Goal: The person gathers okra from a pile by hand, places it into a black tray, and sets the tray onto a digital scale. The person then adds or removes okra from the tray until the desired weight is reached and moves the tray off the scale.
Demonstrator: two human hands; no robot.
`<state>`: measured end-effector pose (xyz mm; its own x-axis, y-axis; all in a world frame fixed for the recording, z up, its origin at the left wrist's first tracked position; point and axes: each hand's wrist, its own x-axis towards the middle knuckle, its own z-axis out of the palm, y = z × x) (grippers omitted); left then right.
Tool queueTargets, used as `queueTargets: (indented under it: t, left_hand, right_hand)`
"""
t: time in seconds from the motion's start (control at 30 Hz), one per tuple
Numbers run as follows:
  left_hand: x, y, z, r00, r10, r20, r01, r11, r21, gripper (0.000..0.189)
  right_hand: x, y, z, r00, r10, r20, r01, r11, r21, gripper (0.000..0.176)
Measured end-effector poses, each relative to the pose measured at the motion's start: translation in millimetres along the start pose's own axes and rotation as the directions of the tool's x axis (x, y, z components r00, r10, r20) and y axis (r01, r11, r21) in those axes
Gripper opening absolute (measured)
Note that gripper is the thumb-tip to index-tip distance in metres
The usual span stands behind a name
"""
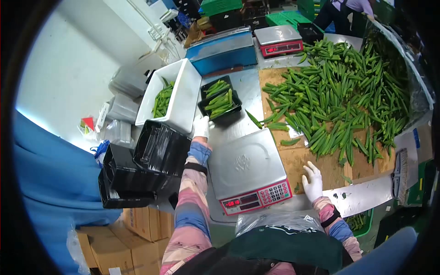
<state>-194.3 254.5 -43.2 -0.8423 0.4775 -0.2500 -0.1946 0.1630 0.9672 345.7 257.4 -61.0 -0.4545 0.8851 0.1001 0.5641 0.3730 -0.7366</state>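
Note:
My left hand (201, 127), in a white glove, is beside the corner of a white bin (187, 98), its fingers partly spread and nothing visible in them. Just beyond it, two black trays (223, 120) hold green okra pods (221, 104). My right hand (313, 183), also gloved, hovers at the front of the brown board (293, 162), fingers apart and holding nothing. Between my arms stands a red-and-silver scale (247, 160) with a bare weighing plate and a lit display. A large heap of okra (339, 101) covers much of the board.
Stacked black trays (160, 146) stand left of my left forearm. At the back are a blue box (223, 52) and a second scale (278, 39). A brush (401, 176) hangs at the right edge. Another person (341, 16) is at the far right.

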Motion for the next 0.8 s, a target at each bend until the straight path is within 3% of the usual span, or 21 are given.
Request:
queueTargets:
  t: [0.03, 0.07, 0.1, 0.13, 0.17, 0.2, 0.23, 0.27, 0.33, 0.4, 0.47, 0.53, 0.63, 0.8]
  left_hand:
    - [-11, 14, 1, 0.998, -0.055, 0.027, 0.051, 0.99, 0.129, 0.052]
    - [-28, 20, 7, 0.998, 0.066, -0.011, -0.063, 0.978, 0.199, 0.025]
    - [-45, 30, 1, 0.993, 0.096, 0.071, -0.11, 0.964, 0.24, 0.039]
    - [-68, 36, 0, 0.948, 0.305, 0.089, -0.318, 0.915, 0.249, 0.056]
    - [-82, 45, -10, 0.909, 0.373, 0.187, -0.406, 0.894, 0.188, 0.064]
    - [-108, 69, -14, 0.838, 0.511, 0.194, -0.545, 0.753, 0.369, 0.056]
    - [-153, 102, -6, 0.808, 0.575, 0.126, -0.58, 0.74, 0.34, 0.05]
    - [-167, 119, -21, 0.74, 0.665, 0.099, -0.595, 0.58, 0.556, 0.045]
    - [-190, 149, -53, 0.562, 0.814, 0.145, -0.618, 0.297, 0.728, 0.037]
    - [-188, 148, -107, 0.388, 0.907, 0.161, -0.439, 0.028, 0.898, 0.033]
    - [-185, 138, -154, 0.634, 0.773, 0.031, -0.118, 0.057, 0.991, 0.028]
    - [-183, 129, -183, 0.761, 0.648, -0.037, -0.081, 0.15, 0.985, 0.033]
    - [-171, 120, -202, 0.779, 0.619, 0.093, -0.439, 0.434, 0.787, 0.04]
    - [-138, 121, -226, 0.87, 0.492, 0.027, -0.386, 0.647, 0.658, 0.034]
  right_hand:
    - [-3, 6, 1, 1.0, 0.008, 0.004, -0.008, 1.0, -0.005, 0.04]
    - [-5, 11, 2, 1.0, 0.018, 0.009, -0.018, 1.0, -0.009, 0.04]
    - [-7, 14, 2, 1.0, 0.02, -0.002, -0.02, 1.0, -0.01, 0.038]
    - [-9, 16, 3, 1.0, 0.002, -0.003, -0.002, 1.0, -0.013, 0.037]
    - [-12, 19, 4, 1.0, -0.011, -0.015, 0.01, 1.0, -0.02, 0.036]
    - [-14, 24, 3, 0.999, -0.017, -0.037, 0.016, 0.999, -0.035, 0.036]
    - [-16, 27, 4, 0.995, -0.069, -0.074, 0.068, 0.997, -0.024, 0.035]
    - [-19, 28, 4, 0.994, -0.063, -0.088, 0.06, 0.998, -0.033, 0.033]
    - [-24, 37, 8, 1.0, -0.02, -0.014, 0.019, 0.999, -0.036, 0.034]
    - [-28, 37, 8, 0.999, 0.016, 0.037, -0.015, 1.0, -0.017, 0.035]
    - [-31, 38, 12, 0.996, 0.034, 0.079, -0.034, 0.999, -0.005, 0.037]
    - [-33, 33, 11, 0.991, 0.048, 0.127, -0.044, 0.998, -0.033, 0.037]
    - [-37, 32, 15, 0.99, 0.024, 0.135, -0.019, 0.999, -0.039, 0.038]
    - [-44, 30, 9, 0.991, 0.027, 0.132, -0.024, 0.999, -0.022, 0.037]
